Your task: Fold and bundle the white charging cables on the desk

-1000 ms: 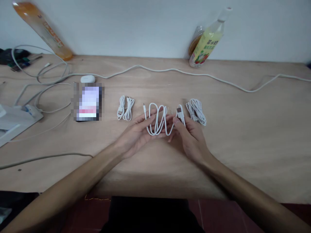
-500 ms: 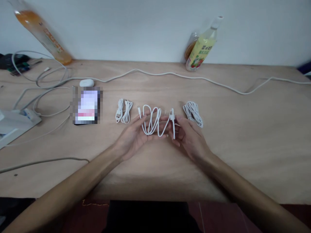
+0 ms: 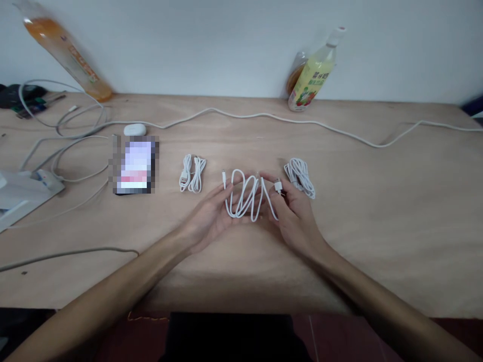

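Note:
Loose loops of a white USB cable (image 3: 241, 203) spread between my two hands above the table. My left hand (image 3: 213, 213) supports the loops on its fingers, the thumb pressing near the small plug that points up and away. In my right hand (image 3: 296, 211) the cable's larger USB plug sits by the thumb and fingers, with a strand running down from the coil. Beyond my left hand lies a bundled white cable (image 3: 192, 173) folded in two bunches, a USB plug showing. Another bundled white cable (image 3: 300, 177) rests just behind my right hand.
A phone (image 3: 136, 166) with a blurred screen and a white earbud case (image 3: 135, 129) lie at left. A long white cord (image 3: 264, 114) crosses the back. An orange drink bottle (image 3: 71, 55) and a yellow-labelled bottle (image 3: 315, 75) stand by the wall. A white box-like object (image 3: 26, 196) sits far left.
The cable coil has shifted slightly right and nearer to me. My right hand has turned, and the larger plug has moved right, now pointing away from me.

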Available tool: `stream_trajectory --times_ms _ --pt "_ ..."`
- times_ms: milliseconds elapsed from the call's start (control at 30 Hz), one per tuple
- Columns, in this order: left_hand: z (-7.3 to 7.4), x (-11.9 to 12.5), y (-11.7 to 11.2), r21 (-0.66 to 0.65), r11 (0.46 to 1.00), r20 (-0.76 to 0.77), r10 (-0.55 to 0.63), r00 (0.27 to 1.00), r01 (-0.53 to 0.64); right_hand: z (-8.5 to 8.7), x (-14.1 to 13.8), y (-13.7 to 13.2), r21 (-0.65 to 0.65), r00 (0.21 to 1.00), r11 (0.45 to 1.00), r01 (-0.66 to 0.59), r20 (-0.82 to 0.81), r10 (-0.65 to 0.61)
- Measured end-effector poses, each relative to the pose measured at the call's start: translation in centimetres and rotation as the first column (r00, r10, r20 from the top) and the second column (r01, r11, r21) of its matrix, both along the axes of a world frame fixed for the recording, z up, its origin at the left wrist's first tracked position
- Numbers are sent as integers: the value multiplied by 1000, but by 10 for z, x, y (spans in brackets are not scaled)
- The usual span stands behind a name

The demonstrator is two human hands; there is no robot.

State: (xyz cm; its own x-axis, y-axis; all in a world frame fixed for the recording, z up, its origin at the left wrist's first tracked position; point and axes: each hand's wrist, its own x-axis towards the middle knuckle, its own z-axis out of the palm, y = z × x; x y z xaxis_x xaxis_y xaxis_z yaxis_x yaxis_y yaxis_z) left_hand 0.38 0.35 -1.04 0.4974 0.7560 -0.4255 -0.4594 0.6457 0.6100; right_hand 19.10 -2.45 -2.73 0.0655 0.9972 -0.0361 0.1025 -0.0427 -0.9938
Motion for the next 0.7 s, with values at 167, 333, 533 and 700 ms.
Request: stream_trajectory --times_ms 167,333,533,700 --pt "2 2 -2 -15 998 62 -56 997 57 3 -1 -1 57 996 996 72 51 -75" --pt "6 1 -2 -18 996 112 -80 990 83 5 -1 -1 55 986 994 95 134 -102" --pt "6 2 -6 -8 997 60 -73 995 74 3 -1 0 34 989 996 87 119 -90" --pt "3 1 -7 74 994 -41 -75 996 78 5 -2 0 1 999 1000 15 39 -15"
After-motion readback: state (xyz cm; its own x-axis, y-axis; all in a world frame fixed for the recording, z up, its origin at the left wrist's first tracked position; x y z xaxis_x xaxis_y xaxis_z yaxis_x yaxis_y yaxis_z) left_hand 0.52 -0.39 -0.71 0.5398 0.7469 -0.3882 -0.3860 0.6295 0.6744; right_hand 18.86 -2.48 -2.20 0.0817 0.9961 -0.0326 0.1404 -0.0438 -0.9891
